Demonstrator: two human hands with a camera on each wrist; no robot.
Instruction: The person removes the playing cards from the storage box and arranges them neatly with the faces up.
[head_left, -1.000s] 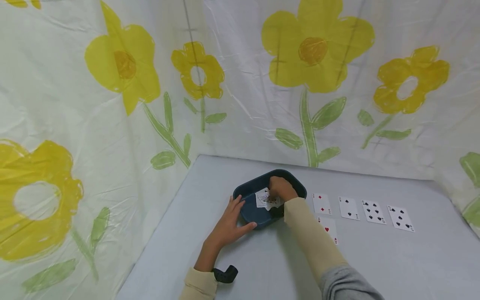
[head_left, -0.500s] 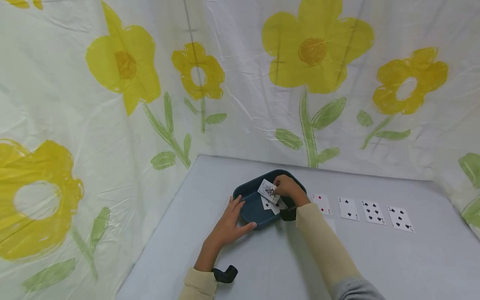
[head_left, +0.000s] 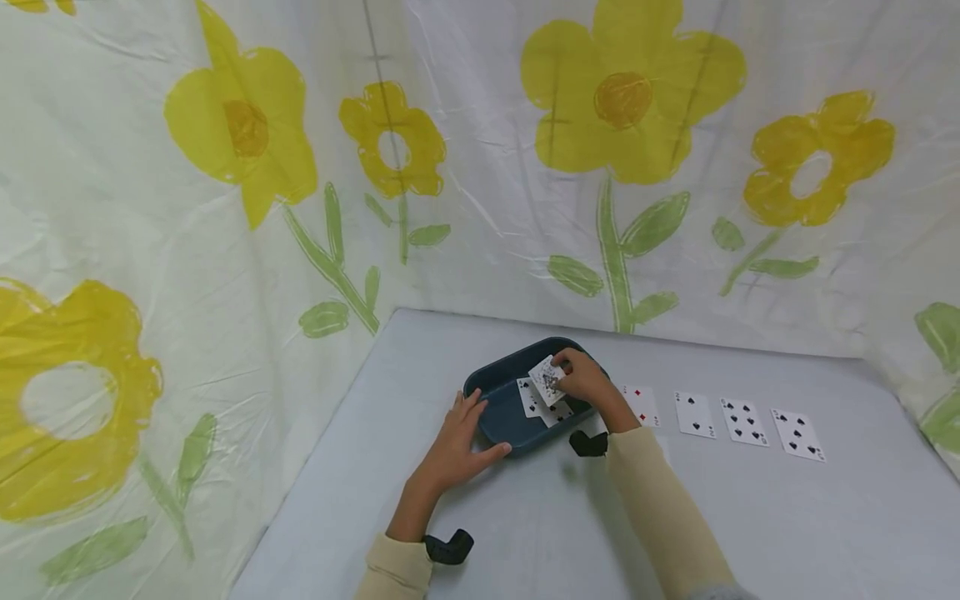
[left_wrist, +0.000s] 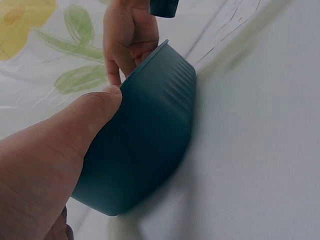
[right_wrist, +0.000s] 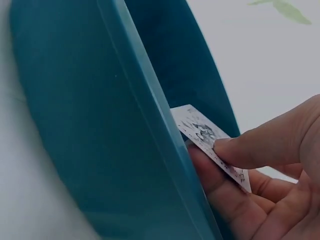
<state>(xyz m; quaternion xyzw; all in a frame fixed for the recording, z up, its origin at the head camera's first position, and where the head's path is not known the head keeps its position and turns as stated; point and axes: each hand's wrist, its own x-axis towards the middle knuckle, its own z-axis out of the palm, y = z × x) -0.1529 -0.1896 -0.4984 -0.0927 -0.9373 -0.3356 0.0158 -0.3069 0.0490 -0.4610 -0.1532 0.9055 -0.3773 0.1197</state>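
Observation:
My right hand (head_left: 583,377) pinches a playing card (head_left: 546,380) with an ornate black figure, thumb on its face and fingers beneath. It holds the card tilted in the mouth of a dark teal tray (head_left: 504,372); in the right wrist view the tray's wall (right_wrist: 100,115) partly hides the card (right_wrist: 202,131). More black-suited cards (head_left: 529,400) lie below it in the tray, overlapping. At the tray's near-left corner rests my left hand (head_left: 452,450), fingers spread along the rim and thumb against the near side. In the left wrist view the thumb (left_wrist: 95,107) touches the rim.
Right of the tray, a diamond card (head_left: 642,407) and several spade cards (head_left: 746,422) lie face up in a row on the white table (head_left: 750,525). The right sleeve (head_left: 660,508) covers the area below the diamond card. A flowered curtain (head_left: 487,250) hangs behind.
My right hand has lifted the ornate card off the others in the tray and drawn slightly right and nearer. The left hand has stayed at the tray's corner.

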